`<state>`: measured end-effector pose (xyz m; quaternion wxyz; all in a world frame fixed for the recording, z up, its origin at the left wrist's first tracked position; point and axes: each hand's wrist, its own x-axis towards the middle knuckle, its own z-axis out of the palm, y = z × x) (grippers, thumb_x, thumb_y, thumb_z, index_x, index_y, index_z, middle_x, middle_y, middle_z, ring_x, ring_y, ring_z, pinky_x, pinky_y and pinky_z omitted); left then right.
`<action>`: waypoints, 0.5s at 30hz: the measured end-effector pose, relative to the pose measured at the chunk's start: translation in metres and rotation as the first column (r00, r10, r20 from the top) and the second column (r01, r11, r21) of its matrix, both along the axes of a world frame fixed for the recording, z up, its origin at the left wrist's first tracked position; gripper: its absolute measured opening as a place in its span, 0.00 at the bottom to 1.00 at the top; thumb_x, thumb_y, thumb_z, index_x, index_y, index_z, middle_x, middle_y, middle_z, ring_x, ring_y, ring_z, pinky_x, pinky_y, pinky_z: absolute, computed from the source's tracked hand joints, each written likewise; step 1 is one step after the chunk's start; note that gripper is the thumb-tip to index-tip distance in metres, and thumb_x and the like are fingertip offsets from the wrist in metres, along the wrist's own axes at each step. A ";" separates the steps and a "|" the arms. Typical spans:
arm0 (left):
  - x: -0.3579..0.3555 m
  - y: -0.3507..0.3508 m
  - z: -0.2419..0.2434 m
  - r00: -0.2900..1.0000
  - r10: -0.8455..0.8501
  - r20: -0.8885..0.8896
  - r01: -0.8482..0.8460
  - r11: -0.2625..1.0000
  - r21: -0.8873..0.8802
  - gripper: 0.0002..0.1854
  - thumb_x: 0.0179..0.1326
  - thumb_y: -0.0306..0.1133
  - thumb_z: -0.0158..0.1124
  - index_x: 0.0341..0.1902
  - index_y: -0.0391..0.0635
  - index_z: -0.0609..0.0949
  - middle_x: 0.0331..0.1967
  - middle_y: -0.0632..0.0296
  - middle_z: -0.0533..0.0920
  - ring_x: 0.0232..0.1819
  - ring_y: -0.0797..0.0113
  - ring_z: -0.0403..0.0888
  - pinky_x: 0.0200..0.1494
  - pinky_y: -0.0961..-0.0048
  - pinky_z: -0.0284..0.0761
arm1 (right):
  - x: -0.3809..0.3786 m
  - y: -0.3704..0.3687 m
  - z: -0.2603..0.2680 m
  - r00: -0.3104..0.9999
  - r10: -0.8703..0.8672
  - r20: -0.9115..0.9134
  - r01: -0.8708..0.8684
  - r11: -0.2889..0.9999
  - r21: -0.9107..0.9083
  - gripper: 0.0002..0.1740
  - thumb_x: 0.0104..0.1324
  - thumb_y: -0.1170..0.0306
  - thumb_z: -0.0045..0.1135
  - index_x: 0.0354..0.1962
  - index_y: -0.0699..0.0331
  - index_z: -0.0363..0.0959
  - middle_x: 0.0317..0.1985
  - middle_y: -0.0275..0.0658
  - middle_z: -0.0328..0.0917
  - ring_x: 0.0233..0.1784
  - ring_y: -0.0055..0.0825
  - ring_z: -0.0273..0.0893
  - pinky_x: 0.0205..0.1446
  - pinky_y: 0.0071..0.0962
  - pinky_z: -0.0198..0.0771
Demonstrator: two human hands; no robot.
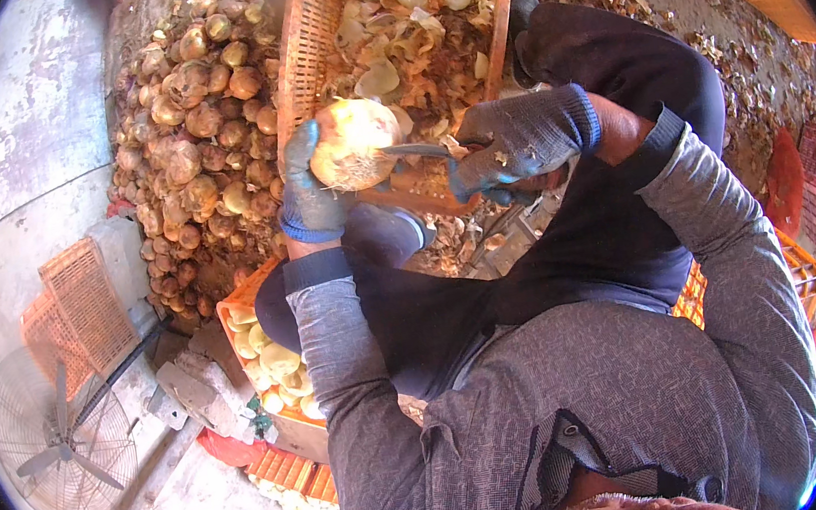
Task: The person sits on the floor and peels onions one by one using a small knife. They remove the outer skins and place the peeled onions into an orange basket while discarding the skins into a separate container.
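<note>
In my gloved left hand (311,183) is a large onion (353,140), its tuft of dry roots turned towards me. My right hand (516,144), gloved too, grips a knife (415,150) by its handle. The dark blade points left and its tip meets the onion's side near the roots; whether it has cut in cannot be told. Both hands are over the near end of an orange plastic crate (296,64). Inside that crate lie onion skins (414,43) and a few pale peeled pieces.
Unpeeled onions (197,128) are heaped on the left. A crate of peeled onions (277,360) stands beside my left leg. Farther left are a wire-caged fan (64,453) and stacked orange crates (89,306) by the wall. Loose skins (741,66) litter the floor at right.
</note>
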<state>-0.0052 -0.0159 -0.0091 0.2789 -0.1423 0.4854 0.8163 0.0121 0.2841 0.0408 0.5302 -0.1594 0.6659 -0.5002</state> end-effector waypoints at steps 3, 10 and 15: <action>-0.003 0.004 -0.004 0.993 0.115 -0.037 -0.112 0.990 0.088 0.48 0.67 0.69 0.51 0.72 0.34 0.73 0.58 0.45 0.84 0.57 0.49 0.85 0.63 0.51 0.81 | 0.012 -0.024 -0.030 0.950 -0.131 0.283 0.224 0.918 -0.328 0.20 0.75 0.57 0.63 0.49 0.68 0.82 0.27 0.36 0.85 0.23 0.21 0.82 0.19 0.25 0.72; -0.007 0.019 0.007 0.979 0.154 -0.130 -0.112 0.952 0.285 0.55 0.63 0.80 0.43 0.77 0.42 0.68 0.68 0.40 0.75 0.64 0.40 0.78 0.64 0.44 0.79 | 0.004 -0.044 -0.080 0.708 0.195 0.679 0.367 0.720 -0.589 0.26 0.81 0.55 0.52 0.60 0.72 0.70 0.26 0.37 0.79 0.18 0.21 0.72 0.16 0.23 0.67; 0.008 0.002 0.022 0.971 0.216 -0.100 -0.182 0.945 0.272 0.50 0.66 0.63 0.62 0.79 0.35 0.64 0.78 0.44 0.66 0.77 0.47 0.67 0.77 0.46 0.67 | -0.037 0.009 -0.028 0.827 0.315 0.466 0.003 0.826 -0.563 0.25 0.81 0.58 0.53 0.61 0.72 0.74 0.30 0.37 0.80 0.24 0.20 0.76 0.22 0.25 0.75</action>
